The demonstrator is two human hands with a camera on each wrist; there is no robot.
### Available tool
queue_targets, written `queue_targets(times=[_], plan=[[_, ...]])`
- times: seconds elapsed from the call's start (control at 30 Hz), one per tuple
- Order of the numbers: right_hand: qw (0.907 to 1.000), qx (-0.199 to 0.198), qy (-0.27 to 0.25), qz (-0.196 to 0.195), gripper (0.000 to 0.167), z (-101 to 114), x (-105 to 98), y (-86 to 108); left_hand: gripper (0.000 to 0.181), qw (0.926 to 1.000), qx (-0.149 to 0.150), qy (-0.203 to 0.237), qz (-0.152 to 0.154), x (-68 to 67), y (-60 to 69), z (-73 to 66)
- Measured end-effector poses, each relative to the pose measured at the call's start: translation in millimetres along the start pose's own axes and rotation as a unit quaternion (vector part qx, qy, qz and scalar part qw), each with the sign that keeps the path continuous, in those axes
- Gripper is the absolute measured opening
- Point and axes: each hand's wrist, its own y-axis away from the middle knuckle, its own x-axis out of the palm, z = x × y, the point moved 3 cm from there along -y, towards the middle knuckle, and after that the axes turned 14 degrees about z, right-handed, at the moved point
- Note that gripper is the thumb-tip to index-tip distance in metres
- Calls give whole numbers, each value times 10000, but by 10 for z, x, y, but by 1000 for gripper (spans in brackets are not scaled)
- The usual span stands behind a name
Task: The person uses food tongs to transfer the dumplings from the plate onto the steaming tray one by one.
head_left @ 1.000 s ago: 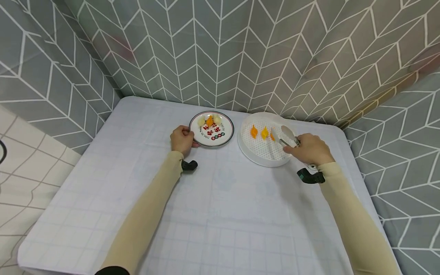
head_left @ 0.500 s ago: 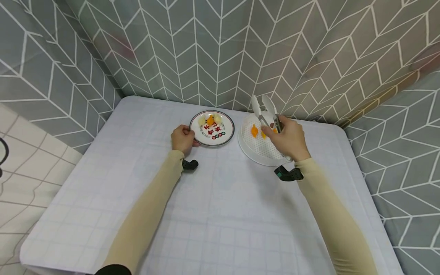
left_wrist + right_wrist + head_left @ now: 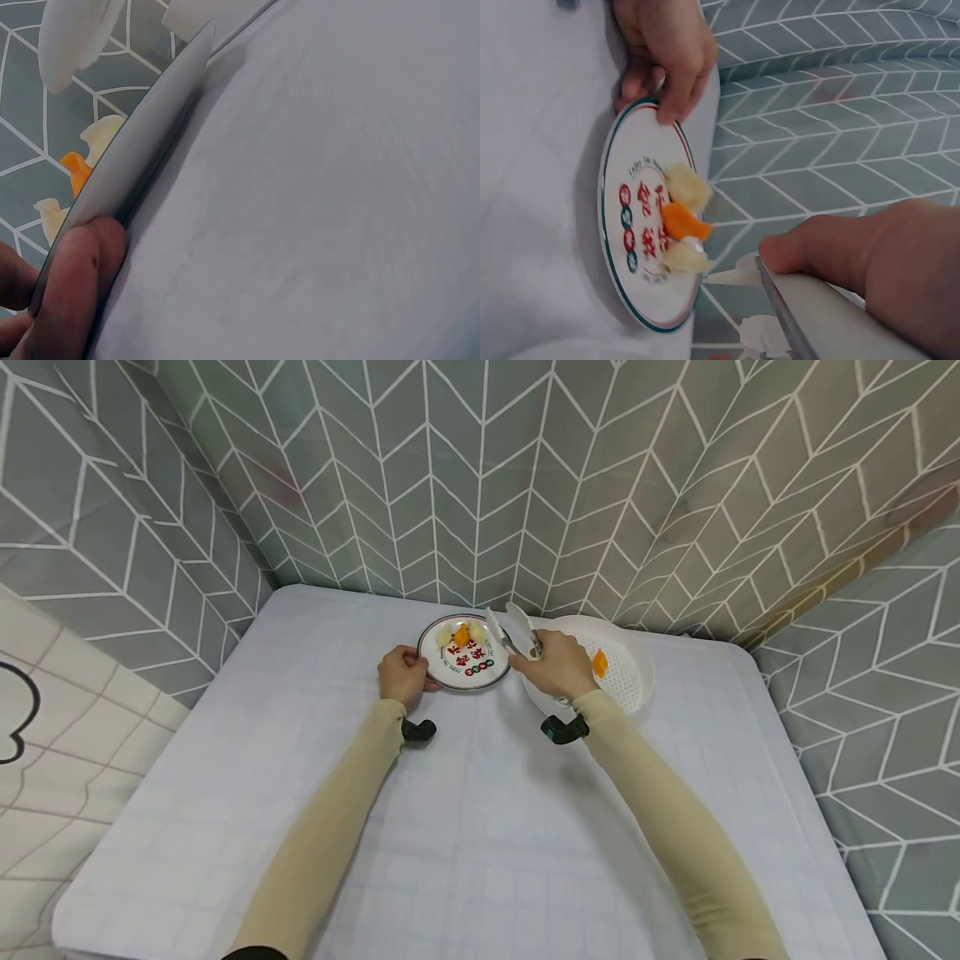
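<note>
My left hand (image 3: 402, 677) pinches the left rim of a small white plate (image 3: 450, 675) with red lettering and a dark border. On the plate sit an orange dumpling-shaped piece (image 3: 462, 636) and two pale pieces, one of them (image 3: 688, 187) nearest my left hand in the right wrist view. My right hand (image 3: 558, 665) grips a pair of tongs (image 3: 497, 627), whose two tips stand apart over the plate's right edge. Nothing shows between the tips. In the left wrist view, my left fingers (image 3: 71, 285) clasp the plate's rim from below, and the plate looks tilted.
A round white steamer tray (image 3: 643, 681) with a perforated liner lies right of the plate, partly behind my right hand. One orange-yellow piece (image 3: 601, 663) shows on it; the hand hides part of the liner. A patterned grey curtain (image 3: 480, 485) hangs behind the table (image 3: 450, 827).
My right hand has carried the tongs leftward from over the steamer tray to the plate's right edge. My left hand has kept its hold on the plate.
</note>
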Motion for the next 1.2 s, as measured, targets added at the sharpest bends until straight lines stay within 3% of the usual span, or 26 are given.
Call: queue_targets(times=[0.17, 0.4, 0.63, 0.87, 1.2], plan=[[9993, -1, 1, 386, 38, 26, 151, -83, 30, 9999, -26, 0, -114, 13, 22, 54], [9975, 157, -16, 682, 35, -23, 233, -115, 31, 9999, 19, 116, 9, 114, -17, 92], [9954, 192, 39, 936, 41, -13, 322, -227, 30, 9998, -14, 215, -41, 89, -11, 89], [9933, 401, -48, 1079, 43, -16, 346, -315, 30, 9999, -17, 143, -44, 68, -20, 60], [9950, 182, 15, 984, 34, 4, 306, -381, 30, 9999, 17, 135, -105, 13, -47, 31]])
